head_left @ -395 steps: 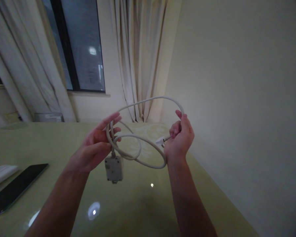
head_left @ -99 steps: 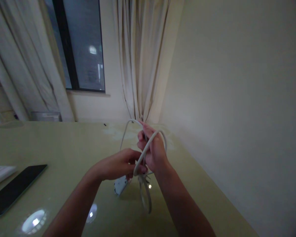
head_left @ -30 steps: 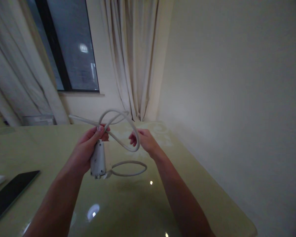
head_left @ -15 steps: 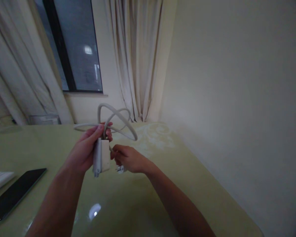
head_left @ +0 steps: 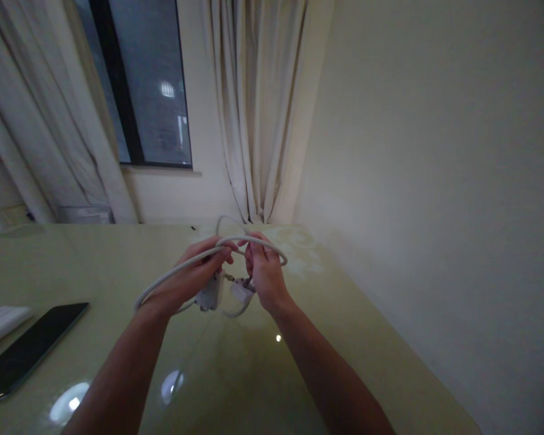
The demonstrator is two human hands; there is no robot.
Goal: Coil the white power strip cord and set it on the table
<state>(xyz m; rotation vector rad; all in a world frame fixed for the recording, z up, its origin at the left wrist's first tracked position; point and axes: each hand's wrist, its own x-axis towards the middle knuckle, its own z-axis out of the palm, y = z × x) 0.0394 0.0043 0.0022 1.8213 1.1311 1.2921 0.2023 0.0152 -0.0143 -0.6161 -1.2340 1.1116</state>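
Both forearms reach in over the table (head_left: 335, 386), the left hand (head_left: 188, 279) pinching the looped cable (head_left: 181, 266) between thumb and fingers, the right hand (head_left: 267, 269) curled around its far side. The box (head_left: 210, 295) hangs under the left fingers, the plug (head_left: 242, 292) just beside it. Compared with half a second ago, the right hand is higher and a loop now crosses the left wrist.
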